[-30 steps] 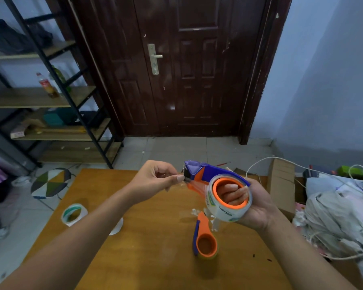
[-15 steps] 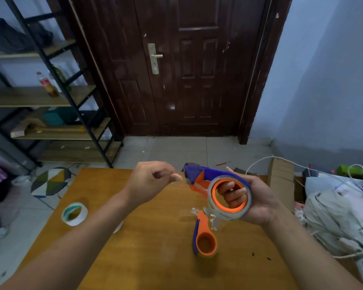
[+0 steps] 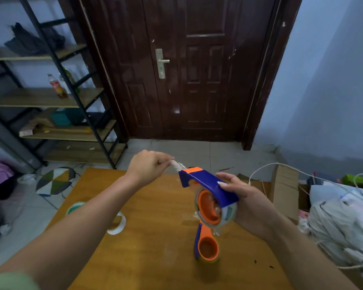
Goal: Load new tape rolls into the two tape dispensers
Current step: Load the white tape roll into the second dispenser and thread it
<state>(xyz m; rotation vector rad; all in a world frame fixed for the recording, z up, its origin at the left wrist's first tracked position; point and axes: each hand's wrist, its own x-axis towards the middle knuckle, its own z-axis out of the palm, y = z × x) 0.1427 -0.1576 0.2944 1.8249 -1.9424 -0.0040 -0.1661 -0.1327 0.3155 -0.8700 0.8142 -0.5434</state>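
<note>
Dispenser (image 3: 210, 183) in right hand (image 3: 247, 204); left hand (image 3: 147, 166) pinches tape end (image 3: 176, 164).

Legible text: I find none. The tape roll (image 3: 231, 212) in my right hand (image 3: 247, 206) bears a green-blue label, too blurred to read; the bottle (image 3: 56, 86) label is likewise unreadable.

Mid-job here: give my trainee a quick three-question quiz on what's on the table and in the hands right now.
1. True or false: the second dispenser lying on the table already carries a tape roll.
2. What does the left hand pinch?
3. Which hand holds the blue dispenser? A) left B) right

Key:
1. False; its orange hub is bare.
2. The tape end pulled from the dispenser's front.
3. B, the right hand.
</note>
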